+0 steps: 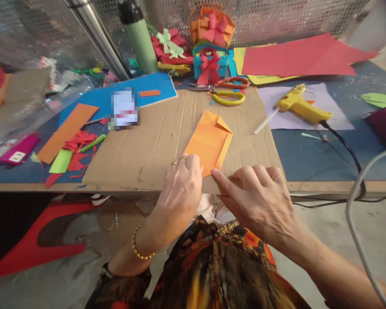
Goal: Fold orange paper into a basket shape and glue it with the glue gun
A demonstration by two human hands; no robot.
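Note:
A folded orange paper (206,143) lies on a brown cardboard sheet (148,141), with a narrow flap creased along its right side and corners folded at its far end. My left hand (183,184) is closed on the paper's near left edge, its fingers curled and pressing it down. At the near right corner, the thumb and curled fingers of my right hand (257,193) grip the end of the creased flap. The fingertips of both hands are partly hidden.
Beyond the paper lie yellow-handled scissors (228,98) and red-handled scissors (231,83). A yellow glue gun (302,105) rests at right, its cord running off the table edge. Paper scraps (79,150) lie left; small paper baskets (210,64) and a green bottle (140,43) stand behind.

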